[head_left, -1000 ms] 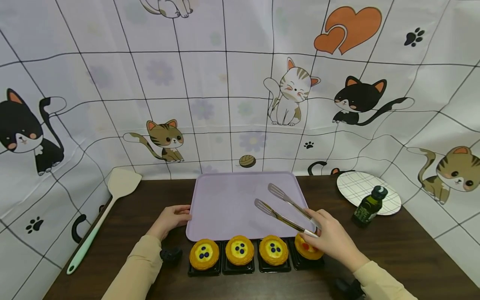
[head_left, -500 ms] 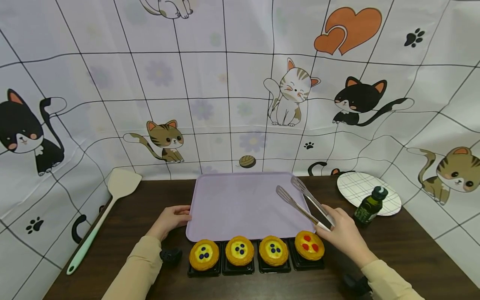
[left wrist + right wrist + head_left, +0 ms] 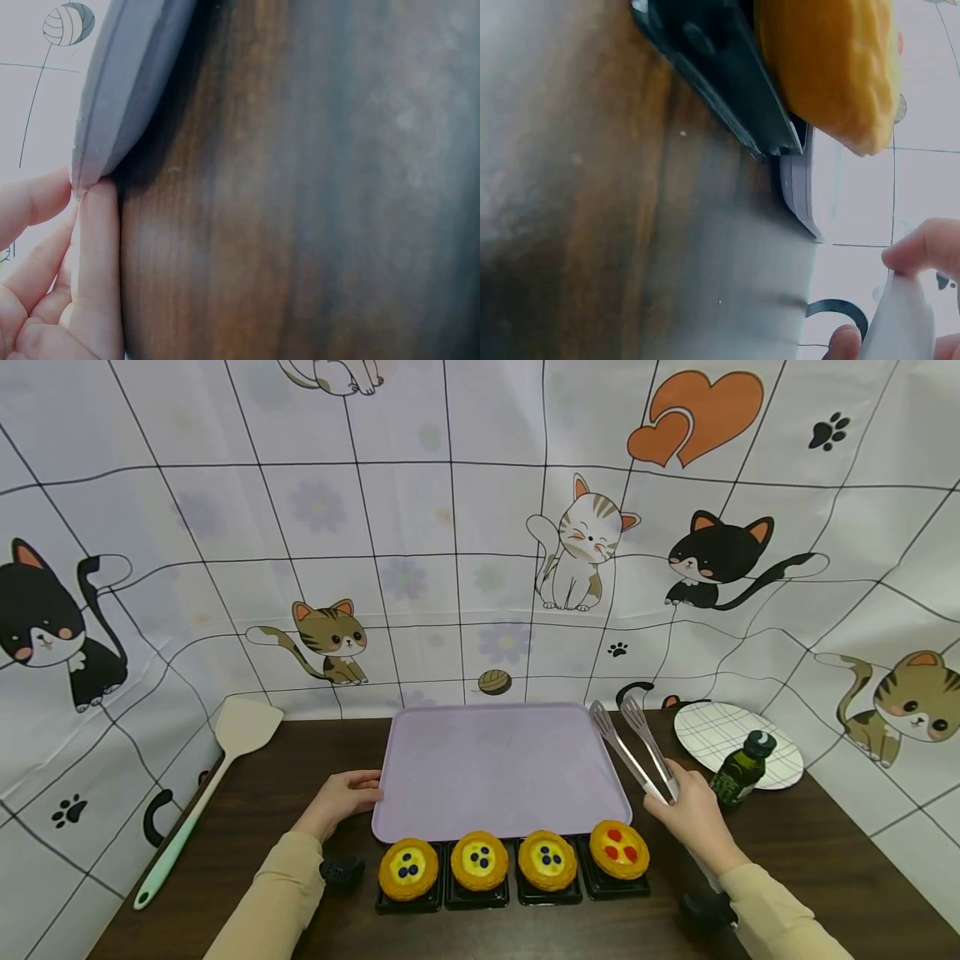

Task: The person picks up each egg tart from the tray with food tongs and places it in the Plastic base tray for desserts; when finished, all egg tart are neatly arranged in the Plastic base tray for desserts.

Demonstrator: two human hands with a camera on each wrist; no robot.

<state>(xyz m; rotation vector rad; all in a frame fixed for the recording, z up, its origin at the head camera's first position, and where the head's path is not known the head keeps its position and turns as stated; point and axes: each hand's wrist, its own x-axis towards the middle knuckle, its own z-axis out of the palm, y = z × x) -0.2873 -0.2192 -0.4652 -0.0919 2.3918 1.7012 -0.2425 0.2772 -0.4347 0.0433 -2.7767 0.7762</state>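
My left hand [image 3: 347,803] pinches the left rim of a lilac tray [image 3: 487,768]; the left wrist view shows thumb and fingertips [image 3: 97,206] at its edge. Right of the tray, my right hand [image 3: 699,820] grips metal tongs [image 3: 624,750] with white handles, their slotted tips spread apart and pointing at the wall. Nothing is between the tips. Along the tray's front edge stands a row of tarts in black plastic holders [image 3: 476,900]. Three, including the leftmost tart [image 3: 408,870], carry dark blue dots; the rightmost tart [image 3: 618,850] has red ones.
A green bottle [image 3: 738,770] stands just beyond my right hand, in front of a white checked plate [image 3: 750,743]. At the left lies a long spatula [image 3: 187,822] with a pale green handle. A cat-print sheet [image 3: 465,543] covers the wall behind the dark wooden table [image 3: 337,747].
My right hand has carried the tongs rightward, from over the tray to beside its right edge, uncovering the red-dotted tart. The left hand and tray have stayed put.
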